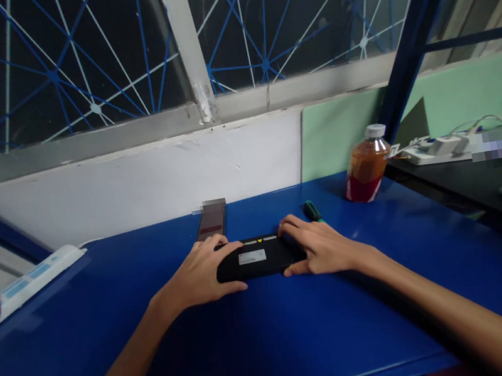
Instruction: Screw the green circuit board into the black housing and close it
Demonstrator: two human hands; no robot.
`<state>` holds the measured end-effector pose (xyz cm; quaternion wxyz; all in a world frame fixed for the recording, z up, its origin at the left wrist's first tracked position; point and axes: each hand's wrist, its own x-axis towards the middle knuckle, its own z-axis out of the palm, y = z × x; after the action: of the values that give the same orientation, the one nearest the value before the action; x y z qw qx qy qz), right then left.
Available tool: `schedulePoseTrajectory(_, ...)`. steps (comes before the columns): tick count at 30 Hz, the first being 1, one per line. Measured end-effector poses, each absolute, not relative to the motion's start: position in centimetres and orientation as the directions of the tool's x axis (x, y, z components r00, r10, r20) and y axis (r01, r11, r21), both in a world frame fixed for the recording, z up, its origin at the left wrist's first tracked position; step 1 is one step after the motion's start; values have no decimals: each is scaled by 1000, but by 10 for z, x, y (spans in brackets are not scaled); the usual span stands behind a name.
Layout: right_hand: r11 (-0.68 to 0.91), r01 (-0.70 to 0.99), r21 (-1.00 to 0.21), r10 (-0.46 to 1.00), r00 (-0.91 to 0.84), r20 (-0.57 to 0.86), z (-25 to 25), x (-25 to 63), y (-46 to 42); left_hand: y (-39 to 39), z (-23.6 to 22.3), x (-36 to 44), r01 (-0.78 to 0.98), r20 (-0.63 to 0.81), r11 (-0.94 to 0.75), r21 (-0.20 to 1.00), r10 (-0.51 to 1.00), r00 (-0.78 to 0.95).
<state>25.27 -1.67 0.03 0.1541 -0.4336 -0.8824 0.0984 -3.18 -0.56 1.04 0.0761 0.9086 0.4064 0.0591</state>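
Observation:
A flat black device (263, 265) with rounded ends, a white label and a small yellow mark lies low over the blue tabletop; I cannot tell its exact kind. My left hand (205, 273) grips its left end, thumb at the near edge and fingers over the far side. At the right end, my right hand (320, 247) clasps it the same way. Just beyond my left fingers lies a dark, phone-like slab (211, 219), its near end partly hidden. A black and green tool handle (312, 210), like a screwdriver's, pokes out behind my right hand.
A bottle of orange-brown drink (368, 166) stands at the back right of the blue table (267, 350). On the left lies a white power strip (32, 283) with a black cable. Another strip with chargers (445, 148) sits on a black surface at right. Wall and windows rise behind.

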Motion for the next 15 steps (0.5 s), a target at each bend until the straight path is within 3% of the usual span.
schedulePoseTrajectory(15,615,749,-245,788,-573,226,-4,253,-16,-2,0,-26,721,117,-660,209,749,652)
